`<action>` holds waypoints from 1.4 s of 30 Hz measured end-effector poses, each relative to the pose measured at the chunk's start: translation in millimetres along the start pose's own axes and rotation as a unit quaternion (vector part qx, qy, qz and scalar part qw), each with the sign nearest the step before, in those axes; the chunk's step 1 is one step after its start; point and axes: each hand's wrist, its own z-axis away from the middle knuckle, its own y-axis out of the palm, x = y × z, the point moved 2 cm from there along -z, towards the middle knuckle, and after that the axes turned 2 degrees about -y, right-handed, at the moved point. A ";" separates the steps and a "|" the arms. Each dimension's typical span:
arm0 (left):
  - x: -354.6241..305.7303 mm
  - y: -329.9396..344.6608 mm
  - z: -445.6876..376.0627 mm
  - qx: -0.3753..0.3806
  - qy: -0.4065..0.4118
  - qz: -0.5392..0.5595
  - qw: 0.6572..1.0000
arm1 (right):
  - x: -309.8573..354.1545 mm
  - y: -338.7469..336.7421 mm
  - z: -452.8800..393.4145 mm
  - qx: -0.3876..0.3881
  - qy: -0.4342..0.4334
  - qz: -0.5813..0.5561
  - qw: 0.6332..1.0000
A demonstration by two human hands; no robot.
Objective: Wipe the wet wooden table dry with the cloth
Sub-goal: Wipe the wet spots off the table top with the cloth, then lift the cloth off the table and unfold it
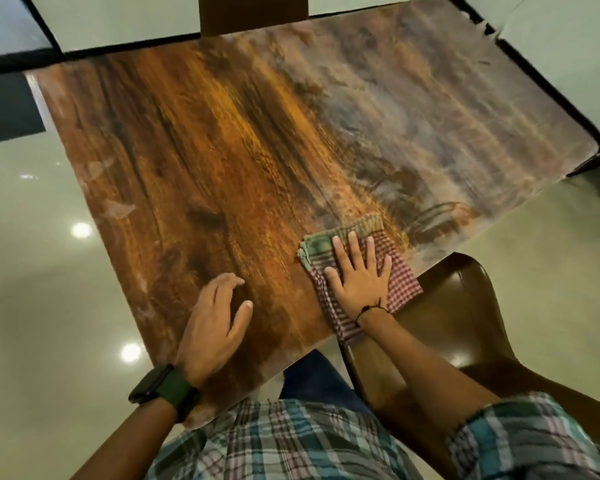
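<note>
My R hand [359,275] presses flat, fingers straight, on checked cloth [364,268] at table [222,150] near edge, by right corner. L hand [215,320] rests relaxed on table, holding nothing.

The right hand [359,271] presses flat the folded checked red-and-green cloth [400,275] near the near edge of the brown wooden desk [222,150]; the left hand [215,323] rests beside it.

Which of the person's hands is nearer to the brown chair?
Right. The right hand presses flat on the checked cloth at the table edge, just beside the brown chair. The left hand rests on the table further from it.
</note>
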 end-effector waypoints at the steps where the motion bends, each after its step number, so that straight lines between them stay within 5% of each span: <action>1: 0.0 1.8 5.2 0.005 0.004 0.002 1.000 | 6.2 1.4 2.6 0.000 0.023 -0.005 1.000; 3: 1.9 7.5 15.2 0.015 0.001 0.006 1.000 | 35.3 7.5 18.2 0.003 0.035 -0.023 0.999; 8: 9.5 20.7 37.4 0.012 -0.026 -0.028 0.999 | 138.5 39.8 86.2 0.040 -0.138 0.036 0.989; 14: 15.3 14.3 49.3 0.012 -0.038 -0.040 0.998 | 118.6 32.8 79.9 0.050 -0.205 0.026 0.977; 21: -11.1 3.2 76.7 -0.051 -0.027 -0.034 0.998 | 16.4 11.9 28.2 -0.024 0.000 -0.052 0.998; 26: -37.9 22.9 112.8 -0.090 -0.020 -0.027 0.995 | -17.0 4.3 53.8 -0.062 0.040 -0.215 0.974; 32: -111.7 65.4 139.7 -0.063 0.013 0.058 0.996 | -33.6 -40.7 127.6 -0.100 0.080 -0.595 0.794; 35: -167.8 75.0 142.8 -0.053 0.054 0.085 0.994 | -54.8 -86.3 163.5 -0.153 0.063 -0.731 0.661; 38: -233.4 83.1 138.3 -0.025 0.097 0.130 0.986 | -87.9 -138.5 201.7 -0.181 0.066 -0.830 0.523; 42: -319.2 112.2 147.0 0.071 0.165 0.196 0.964 | -150.2 -191.6 256.8 -0.223 0.057 -0.884 0.406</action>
